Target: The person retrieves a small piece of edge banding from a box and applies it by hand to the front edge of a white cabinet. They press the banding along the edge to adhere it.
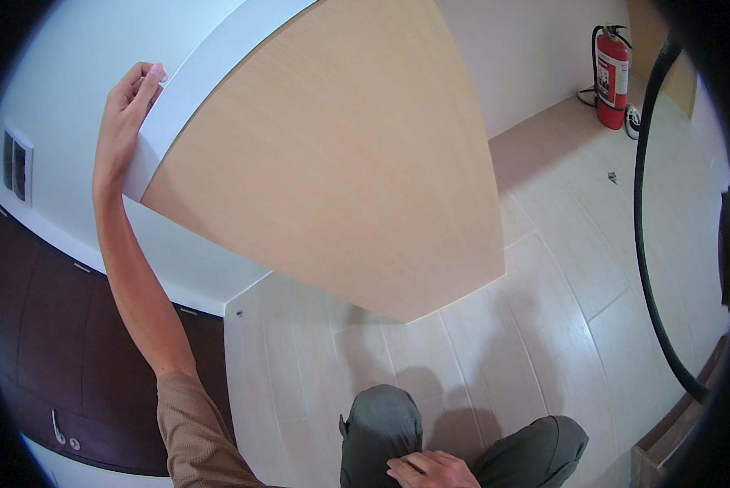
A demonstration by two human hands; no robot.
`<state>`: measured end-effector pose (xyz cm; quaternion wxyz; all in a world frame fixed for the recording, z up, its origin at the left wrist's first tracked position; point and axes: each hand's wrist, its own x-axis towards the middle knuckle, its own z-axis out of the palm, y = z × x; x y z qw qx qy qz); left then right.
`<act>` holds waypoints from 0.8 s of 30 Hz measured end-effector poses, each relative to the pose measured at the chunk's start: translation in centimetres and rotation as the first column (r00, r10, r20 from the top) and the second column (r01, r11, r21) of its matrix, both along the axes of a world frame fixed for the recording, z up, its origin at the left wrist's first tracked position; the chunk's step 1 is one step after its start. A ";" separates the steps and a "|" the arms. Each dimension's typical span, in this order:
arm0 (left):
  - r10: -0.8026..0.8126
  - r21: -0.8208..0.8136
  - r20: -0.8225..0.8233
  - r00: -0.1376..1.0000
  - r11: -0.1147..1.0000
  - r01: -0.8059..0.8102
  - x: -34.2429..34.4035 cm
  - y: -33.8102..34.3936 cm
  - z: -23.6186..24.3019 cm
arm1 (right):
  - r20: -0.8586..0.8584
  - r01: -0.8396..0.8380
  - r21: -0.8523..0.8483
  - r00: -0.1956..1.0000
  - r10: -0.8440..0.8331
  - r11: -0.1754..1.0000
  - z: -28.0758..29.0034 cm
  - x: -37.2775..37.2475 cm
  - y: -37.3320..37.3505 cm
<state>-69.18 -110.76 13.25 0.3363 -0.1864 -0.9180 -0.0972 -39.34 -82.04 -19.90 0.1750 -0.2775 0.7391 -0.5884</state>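
My left hand (133,102) is raised at the upper left beside the white edge strip (194,89) of a large pale wooden panel (324,171). Its thumb and fingers are closed at a small white bit, too small to name. My right hand (434,470) is low between my grey-trousered knees, against the trousers (381,423), with fingers loosely curled; anything inside them is hidden. The panel's lower corner reaches down to the tiled floor (560,325).
A dark brown door (48,325) with a metal handle lies left, below a small wall vent (17,163). A red fire extinguisher (611,81) stands at the back right. A thick black hose (645,244) hangs along the right side, near a wooden edge (678,431).
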 end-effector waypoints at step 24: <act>-0.083 0.007 0.032 0.996 0.997 0.082 0.5 0.7 -0.3 | 0.213 -0.056 0.078 0.976 0.038 0.995 0.2 0.3 0.0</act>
